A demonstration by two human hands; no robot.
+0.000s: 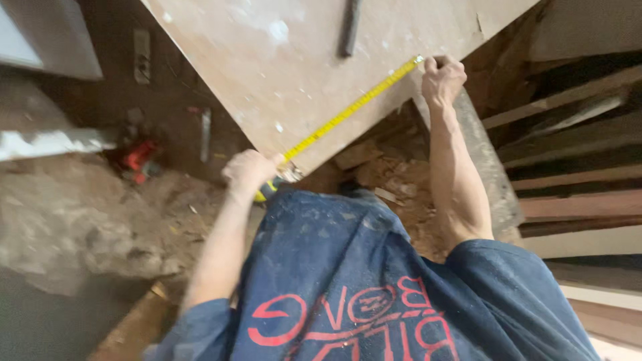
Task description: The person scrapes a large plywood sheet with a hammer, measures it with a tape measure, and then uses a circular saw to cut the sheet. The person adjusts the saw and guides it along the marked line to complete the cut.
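Here both hands' grip pins yellow tape (351, 107) across a dusty board (301, 60); rubble floor (80, 220) below.

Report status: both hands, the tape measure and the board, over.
Left hand grips tape measure case; right hand pins yellow tape at board edge. Dark bar lies clear of tape.

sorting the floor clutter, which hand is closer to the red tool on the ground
Left. The left hand, holding the yellow tape measure, is close beside the red tool; the right hand holds its tip far across the board.
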